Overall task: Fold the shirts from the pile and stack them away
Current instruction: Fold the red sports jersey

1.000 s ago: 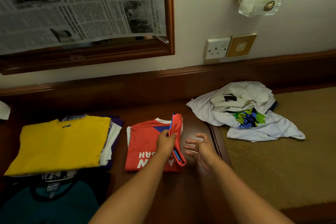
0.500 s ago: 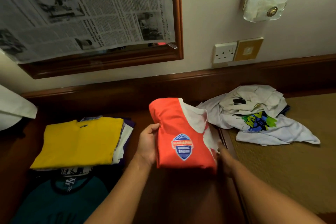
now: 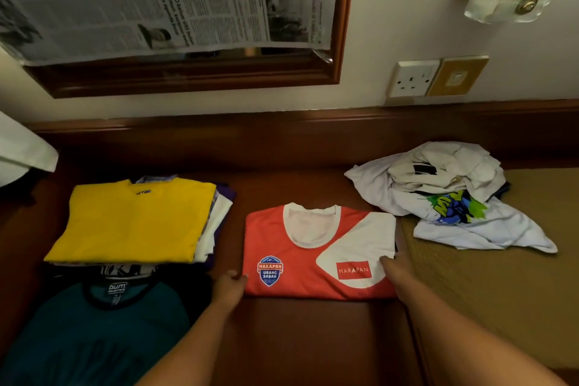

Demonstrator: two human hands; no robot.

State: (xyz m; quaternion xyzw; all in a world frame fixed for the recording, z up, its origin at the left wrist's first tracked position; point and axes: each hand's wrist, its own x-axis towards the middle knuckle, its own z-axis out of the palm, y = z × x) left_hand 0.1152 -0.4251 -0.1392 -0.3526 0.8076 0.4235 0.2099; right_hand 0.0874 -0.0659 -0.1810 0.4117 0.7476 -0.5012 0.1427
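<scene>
The red shirt, folded w/ collar up, is lying flat at centre frame on the dark wooden surface. White shoulder panel w/ a red "HARAPAN" patch is showing on its right side; a blue badge is sitting at its lower left. The left hand is touching the shirt's lower-left corner, fingers curled at the edge; can't tell if it's pinching the fabric or just resting against it. The right hand is lying along the shirt's right edge, thumb on top of the white panel, other fingers hidden at the far side, so its grip can't be told either.

Left of centre, a stack of folded shirts is sitting w/ a yellow one on top, white and purple layers showing at its right side. Below it, lower left, a teal shirt w/ dark collar is lying flat, its top edge running under the stack. At right, the unfolded pile of mostly white shirts is lying crumpled, partly on the wood, partly on the tan mat, near the red shirt but apart from it.

Upper left: a wood-framed mirror w/ newspaper covering it. Right of it, a wall socket.
</scene>
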